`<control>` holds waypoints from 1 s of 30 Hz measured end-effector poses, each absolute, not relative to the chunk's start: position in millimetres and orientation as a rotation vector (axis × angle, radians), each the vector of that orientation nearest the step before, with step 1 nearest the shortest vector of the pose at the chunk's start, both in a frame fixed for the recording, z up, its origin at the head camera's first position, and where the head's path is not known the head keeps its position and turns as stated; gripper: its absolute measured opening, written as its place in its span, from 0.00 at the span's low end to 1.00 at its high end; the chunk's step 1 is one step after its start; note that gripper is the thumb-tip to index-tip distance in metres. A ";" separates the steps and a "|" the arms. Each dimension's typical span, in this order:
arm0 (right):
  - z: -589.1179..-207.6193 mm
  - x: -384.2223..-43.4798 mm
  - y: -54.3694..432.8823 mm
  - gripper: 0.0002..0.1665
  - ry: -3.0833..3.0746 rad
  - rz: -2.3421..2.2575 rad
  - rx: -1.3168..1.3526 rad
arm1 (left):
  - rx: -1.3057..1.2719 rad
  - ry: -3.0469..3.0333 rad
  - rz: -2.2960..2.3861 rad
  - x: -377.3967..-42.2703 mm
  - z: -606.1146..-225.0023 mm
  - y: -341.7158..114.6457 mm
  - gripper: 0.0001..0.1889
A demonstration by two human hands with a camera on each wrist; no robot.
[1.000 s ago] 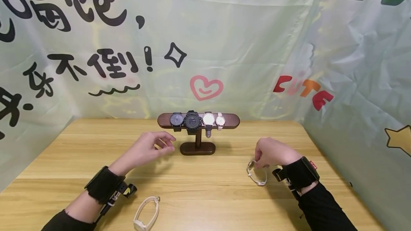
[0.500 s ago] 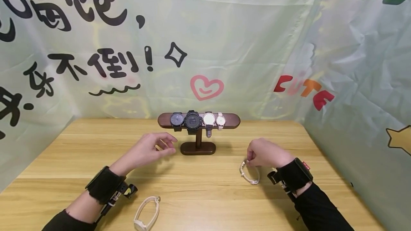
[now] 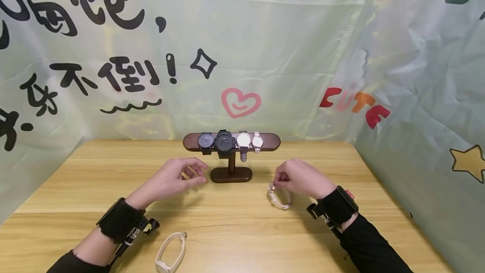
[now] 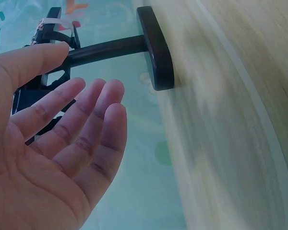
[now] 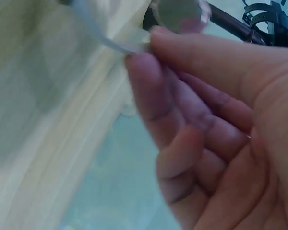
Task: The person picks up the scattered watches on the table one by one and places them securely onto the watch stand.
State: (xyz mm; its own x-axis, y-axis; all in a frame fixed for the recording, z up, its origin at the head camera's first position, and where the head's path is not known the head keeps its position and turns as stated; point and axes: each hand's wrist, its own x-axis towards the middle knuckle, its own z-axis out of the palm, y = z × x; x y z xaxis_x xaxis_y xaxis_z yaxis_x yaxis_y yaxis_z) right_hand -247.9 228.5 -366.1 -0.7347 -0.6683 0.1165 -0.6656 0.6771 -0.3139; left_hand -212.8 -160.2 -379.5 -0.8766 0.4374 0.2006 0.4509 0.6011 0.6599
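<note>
My right hand (image 3: 301, 177) pinches a white-strapped wristwatch (image 3: 284, 207) between thumb and index finger, the strap hanging in a loop over the table. Its round face (image 5: 178, 14) shows beyond the thumb in the right wrist view. To the left of the dark brown watch stand (image 3: 231, 175) is my left hand (image 3: 178, 176), empty, with fingers loosely bent and palm turned toward the stand. Along the stand's bar sit a dark-faced watch (image 3: 206, 140), a chunky black watch (image 3: 225, 142), a white-faced watch (image 3: 243, 140) and a small pale-strapped watch (image 3: 257, 142).
A second white-strapped watch (image 3: 162, 248) lies looped on the wooden table (image 3: 227, 239) near the front, right of the left forearm. Behind the table hangs a printed cloth (image 3: 288, 45), which also covers the right side.
My right hand has moved left toward the stand, carrying the white-strapped watch. My left hand keeps its place beside the stand, while the head view has shifted slightly.
</note>
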 end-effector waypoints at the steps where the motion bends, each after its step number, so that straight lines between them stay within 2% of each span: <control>1: -366.2 -248.3 226.6 0.08 2.875 -0.553 -1.151 | -0.779 -2.795 -1.157 -212.4 -379.0 -160.2 0.15; 14: -364.7 -244.7 209.1 0.03 2.887 -0.758 -1.246 | -0.851 -2.807 -1.146 -206.4 -373.2 -153.8 0.17; 30: -366.0 -236.7 193.1 0.04 2.846 -0.876 -1.272 | -0.909 -2.781 -1.128 -198.9 -369.9 -145.4 0.16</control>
State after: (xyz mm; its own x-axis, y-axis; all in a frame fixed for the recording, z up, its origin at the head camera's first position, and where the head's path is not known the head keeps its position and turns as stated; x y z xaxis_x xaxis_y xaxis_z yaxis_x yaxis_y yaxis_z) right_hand -236.7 193.1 -366.0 -0.6874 -0.6631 0.2962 -0.7149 0.5460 -0.4367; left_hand -198.9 -145.4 -369.9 -0.8318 0.5123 0.2137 0.5164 0.5729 0.6365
